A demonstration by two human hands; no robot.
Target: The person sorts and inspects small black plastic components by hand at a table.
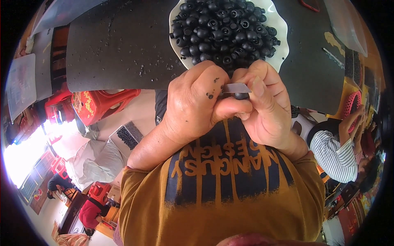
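My left hand is closed round a thin, pale cutter blade, which juts out to the right with its slanted end by the right thumb. Dark specks dot the back of this hand. My right hand has its fingers pinched around a small black rounded part, mostly hidden under the blade and by the fingers. The left thumb also reaches in beneath that part. Just beyond both hands, a white wavy-rimmed dish holds a heap of small black knob-like parts, some showing a hollow end.
Tiny black scraps are scattered over the dark tabletop. Red plastic stools, white sacks and a tray of black parts stand on the left below table height. At right, a person in stripes sits near a pink basket.
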